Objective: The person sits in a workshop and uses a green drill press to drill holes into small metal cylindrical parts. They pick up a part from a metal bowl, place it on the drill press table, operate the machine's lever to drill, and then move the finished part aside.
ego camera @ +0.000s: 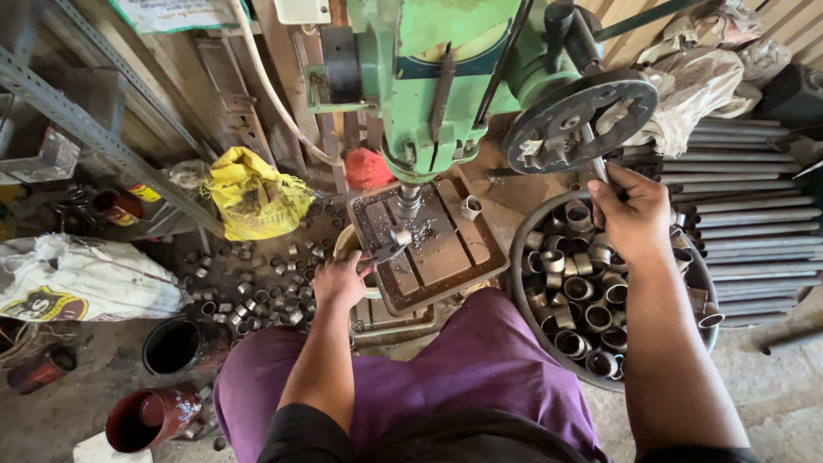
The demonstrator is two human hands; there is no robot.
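L hand closed on a short metal ring sitting on the drill press table, under the bit. R hand wrapped round the feed handle, above a tub of rings.

Premises: a small metalworking workshop. A green pillar drill stands at centre with a black handwheel and a slotted steel work table strewn with metal swarf. A round tub beside it holds short cut tube sections, and more such pieces lie scattered on the dirty concrete floor. Long steel pipes are stacked to one side. Slotted-angle racking, stained paint tins and sacks complete the setting.
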